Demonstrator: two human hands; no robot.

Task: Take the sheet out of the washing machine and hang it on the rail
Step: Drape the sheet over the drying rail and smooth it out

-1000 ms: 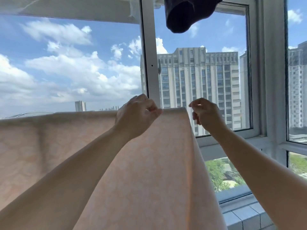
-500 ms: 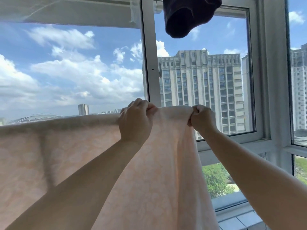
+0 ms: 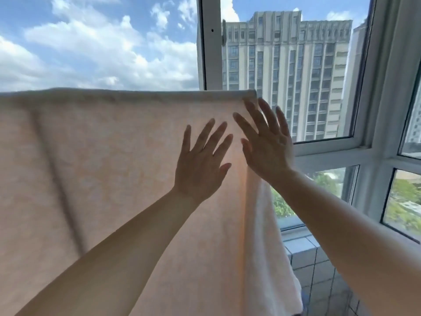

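Both arms raised, left hand [image 3: 200, 165] and right hand [image 3: 266, 147] flat, fingers straight and spread

The rail itself is hidden under the sheet [image 3: 118, 167], which drapes over it, its top fold running level from nine o'clock toward the centre.

Looks like a high-rise apartment's enclosed laundry balcony: white-framed windows [image 3: 209, 42], tiled ledge [image 3: 303, 252], a pink sheet [image 3: 102, 167] hung up, tower blocks [image 3: 287, 65] outside.
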